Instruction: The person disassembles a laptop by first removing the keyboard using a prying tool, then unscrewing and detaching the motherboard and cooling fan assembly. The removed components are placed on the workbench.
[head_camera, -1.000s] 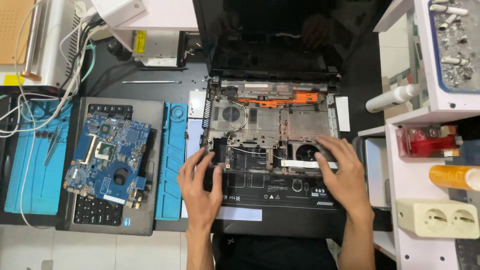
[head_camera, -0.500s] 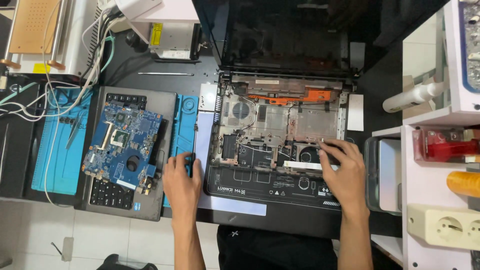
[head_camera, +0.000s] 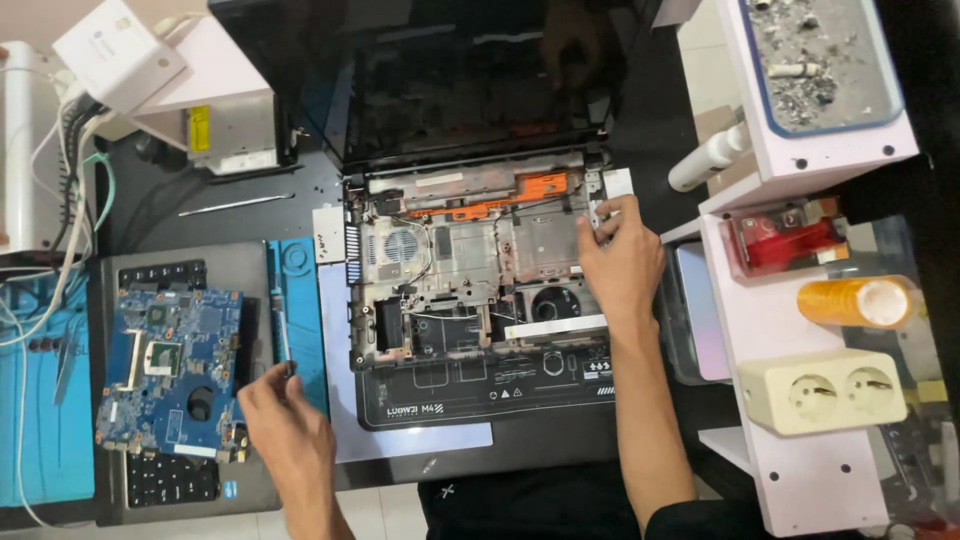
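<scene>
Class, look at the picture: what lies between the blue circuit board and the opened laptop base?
In the head view, a blue mat strip lies between the circuit board and laptop base.
</scene>
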